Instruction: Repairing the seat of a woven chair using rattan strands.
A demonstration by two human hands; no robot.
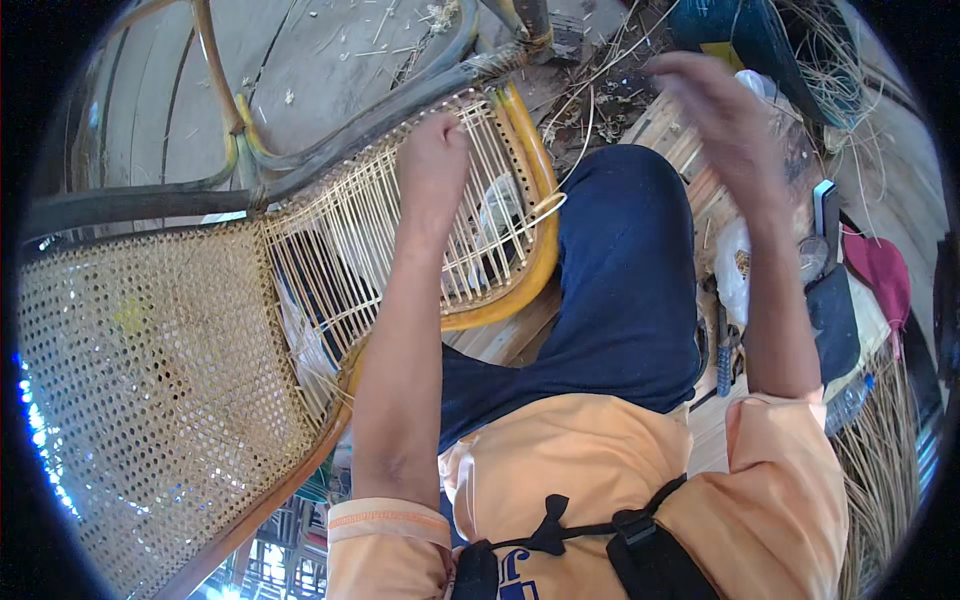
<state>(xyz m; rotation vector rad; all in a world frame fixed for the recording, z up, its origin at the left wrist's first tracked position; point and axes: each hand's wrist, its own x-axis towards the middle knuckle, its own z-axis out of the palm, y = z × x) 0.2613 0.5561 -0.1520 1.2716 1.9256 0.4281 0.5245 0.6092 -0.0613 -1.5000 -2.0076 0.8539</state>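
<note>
A rattan chair (530,290) lies across my left side, its seat strung with rows of pale cane strands (350,230). My left hand (435,160) is closed at the far rim of this seat, over the strands. What its fingers hold is hidden. To the right of my knee, my right hand (725,120) is raised above the wooden boards, away from the chair. Motion smears its fingers. A loose cane end (548,207) loops out over the seat's yellow right rim. Finished open-weave caning (150,370) covers the back panel at left.
At right lie a plastic bag (733,270), a dark-handled tool (724,365), a dark pouch (832,325) and a magenta cloth item (880,275). Bundled strands (880,460) are at lower right. A dark teal container (745,40) stands far right, beside tangled strands (830,60).
</note>
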